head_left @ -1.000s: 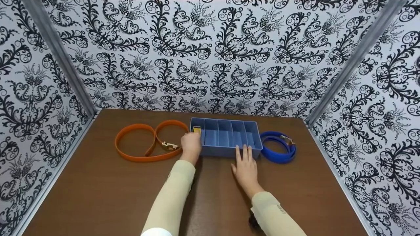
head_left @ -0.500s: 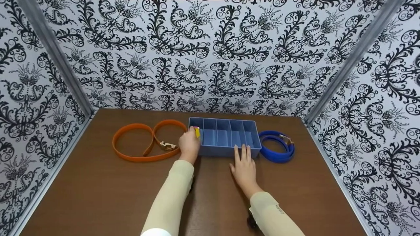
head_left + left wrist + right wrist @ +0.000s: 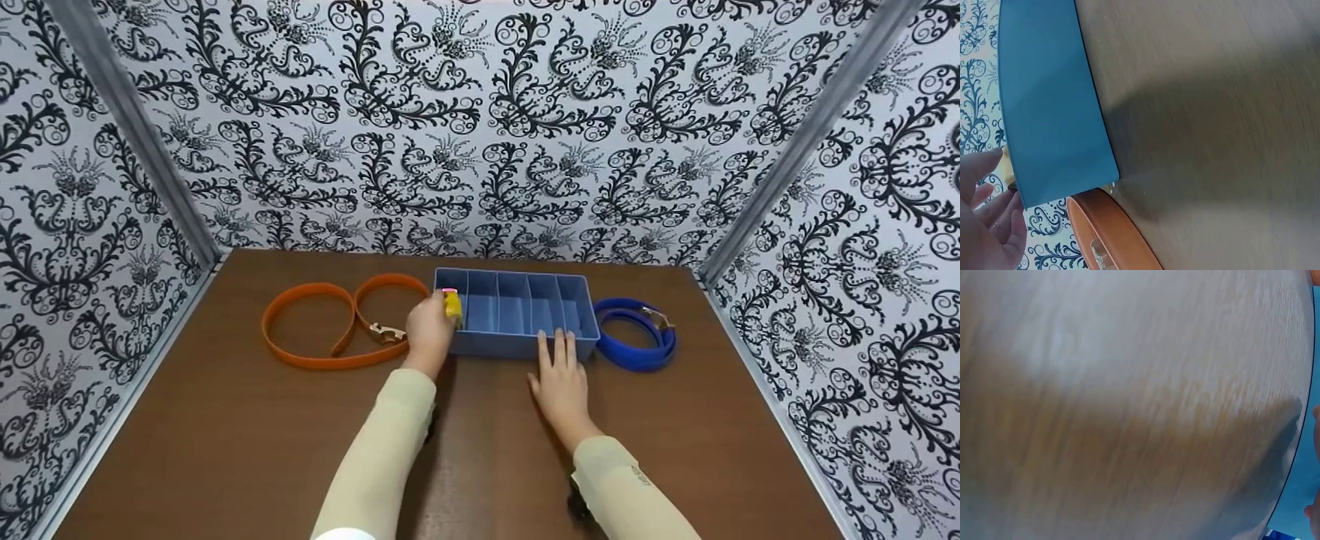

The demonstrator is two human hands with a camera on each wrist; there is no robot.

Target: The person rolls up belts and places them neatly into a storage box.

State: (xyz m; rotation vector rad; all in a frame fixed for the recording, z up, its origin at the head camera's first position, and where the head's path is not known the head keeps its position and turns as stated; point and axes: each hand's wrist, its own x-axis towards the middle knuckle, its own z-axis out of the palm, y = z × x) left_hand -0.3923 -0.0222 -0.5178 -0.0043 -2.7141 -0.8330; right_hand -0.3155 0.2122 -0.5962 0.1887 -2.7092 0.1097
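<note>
In the leftmost compartment of a blue-grey divided box [image 3: 525,346] shows a yellow belt [image 3: 453,303], coiled small, with a shiny end at its top. My left hand [image 3: 430,328] pinches it at the box's front left corner, hiding part of it. The left wrist view has the thumb and fingers about a bit of yellow just past the box's blue wall [image 3: 1055,107]. My right hand [image 3: 562,386] lies with fairly straight fingers against the front rim toward the right. Only fingertip edges of that hand enter the right wrist view, beside the blue wall [image 3: 1297,495].
An orange belt [image 3: 300,363] with a metal buckle lies in two loops left of the box. Coiled against the box's right side is a blue belt [image 3: 637,360], also buckled. Patterned walls [image 3: 480,150] enclose the brown table [image 3: 495,450] at back and sides.
The left hand has shifted slightly left and tilted, and more of the yellow belt now shows beside it. The right hand, box and other belts look unmoved.
</note>
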